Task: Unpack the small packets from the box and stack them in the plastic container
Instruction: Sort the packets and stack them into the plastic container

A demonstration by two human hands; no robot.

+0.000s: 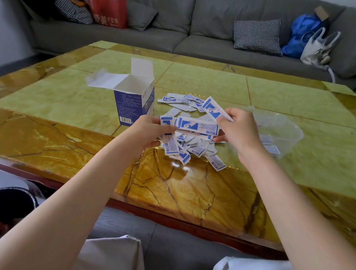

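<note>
An open blue-and-white box stands upright on the table, flaps up. A heap of small white-and-blue packets lies just right of it. My left hand grips a bundle of packets above the heap. My right hand pinches a single packet by its end, tilted up and away, while its lower fingers touch the bundle. A clear plastic container sits right of my right hand with a few packets inside.
The yellow-green marble table runs to a wooden front edge near my knees. A grey sofa behind it carries cushions, a red bag, a blue bag and a white bag. A dark bin is at the lower left.
</note>
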